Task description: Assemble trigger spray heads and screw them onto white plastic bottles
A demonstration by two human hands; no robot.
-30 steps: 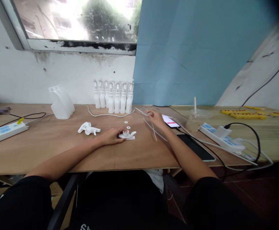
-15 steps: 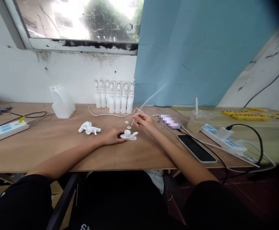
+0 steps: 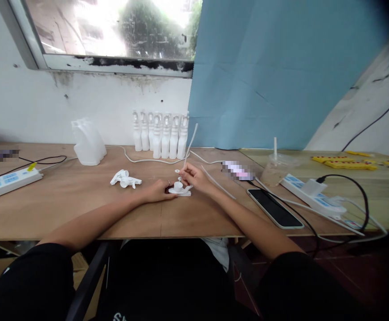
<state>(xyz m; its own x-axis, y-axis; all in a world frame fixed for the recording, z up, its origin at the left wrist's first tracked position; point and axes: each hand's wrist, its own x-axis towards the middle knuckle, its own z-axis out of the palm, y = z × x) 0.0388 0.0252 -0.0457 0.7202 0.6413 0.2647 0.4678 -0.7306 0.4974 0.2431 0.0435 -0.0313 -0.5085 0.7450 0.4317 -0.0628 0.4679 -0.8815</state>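
Note:
My left hand (image 3: 161, 190) is closed around the side of a white trigger spray head (image 3: 180, 191), which lies on the wooden table. Pinched in my right hand (image 3: 196, 176) is a thin, whitish plastic tube (image 3: 191, 142), held steeply with its upper end free. Its lower end comes down by the spray head's round collar; my fingers hide whether they touch. Just behind the collar lie two small white washers, the farther washer (image 3: 177, 171) plain to see and the nearer partly covered by my fingers. Another thin tube (image 3: 218, 183) rests along my right forearm.
More white spray heads (image 3: 125, 179) lie to the left. White spray bottles (image 3: 166, 140) stand by the wall, with a larger white jug (image 3: 89, 145) beside them. On the right are a phone (image 3: 274, 208), a power strip (image 3: 311, 196), cables and a plastic cup (image 3: 274, 171).
My right hand has moved slightly down and left toward the collar. The tube has swung from a slant to nearly upright. A second tube now shows by my forearm. My left hand stays put.

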